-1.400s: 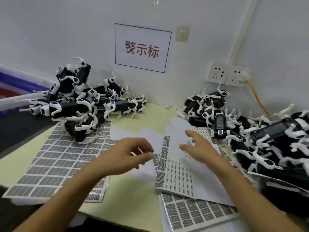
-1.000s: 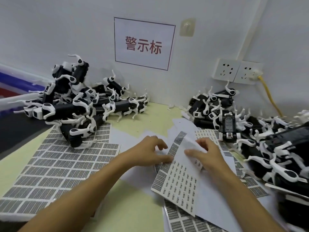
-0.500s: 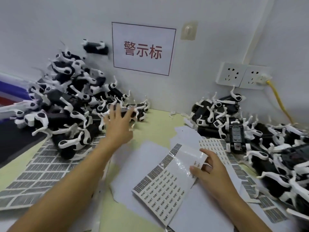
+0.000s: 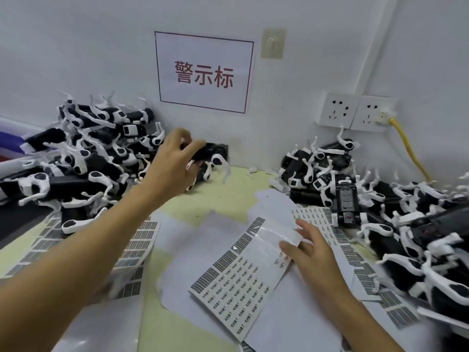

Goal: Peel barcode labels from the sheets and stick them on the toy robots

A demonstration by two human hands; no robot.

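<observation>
1. White walls meet at a corner behind a pale yellow-green table [image 4: 243, 184], with a red-lettered sign [image 4: 204, 72] and two sockets [image 4: 352, 111] above it.
2. Half a second ago the left hand [image 4: 175, 161] lay flat and spread against the left pile of toy robots [image 4: 83, 158]; now its fingers are curled around one black-and-white toy robot [image 4: 210, 158], held just above the table at the pile's right edge.
3. That pile looks more tumbled than a second ago.
4. The right hand [image 4: 311, 250] has stayed on the label sheet [image 4: 243, 273] in the middle, fingers partly bent, pinching its peeled, curled top corner.
5. More label sheets [image 4: 137, 245] lie under the left forearm and beside the right pile of robots [image 4: 380, 207].
</observation>
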